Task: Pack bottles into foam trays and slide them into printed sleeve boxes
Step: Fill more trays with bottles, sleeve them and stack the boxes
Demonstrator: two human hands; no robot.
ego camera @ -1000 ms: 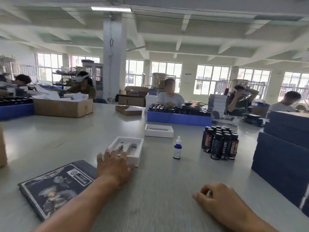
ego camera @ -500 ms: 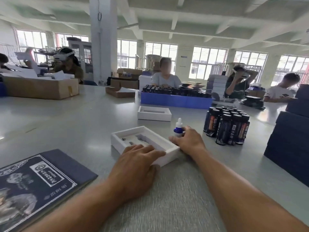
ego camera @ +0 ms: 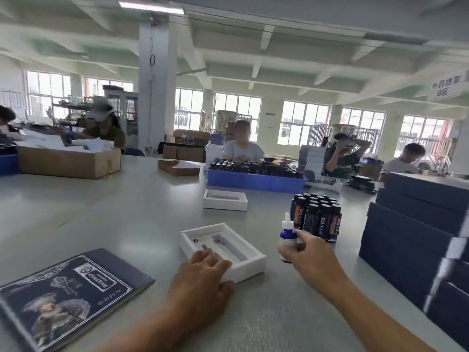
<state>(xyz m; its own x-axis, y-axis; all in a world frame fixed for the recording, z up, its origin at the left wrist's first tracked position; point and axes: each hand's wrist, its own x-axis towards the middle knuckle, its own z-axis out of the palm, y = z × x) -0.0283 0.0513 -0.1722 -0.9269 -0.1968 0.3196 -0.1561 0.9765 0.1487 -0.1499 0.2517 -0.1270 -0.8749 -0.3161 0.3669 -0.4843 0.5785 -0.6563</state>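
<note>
Dropper bottle (ego camera: 287, 236), blue with white tip: upright, pinched in right hand (ego camera: 308, 252), just right of foam tray (ego camera: 250, 265). Left hand (ego camera: 203, 275): flat on tray's near corner, fingers straight, gripping nothing. Tray on grey surface (ego camera: 114, 217); cavity empty. Printed sleeve box (ego camera: 63, 293) flat at near left. Cluster of dark bottles (ego camera: 317, 217) behind right hand. Second foam tray (ego camera: 225, 200) farther back. Stack of dark boxes (ego camera: 416, 224) at right.

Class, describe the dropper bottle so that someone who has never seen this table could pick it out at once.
Start at the cluster of dark bottles standing on the grey table. Just in front of it, the right hand grips the small dropper bottle. Unlike its black-capped neighbours, it is blue with a white dropper top.
</note>
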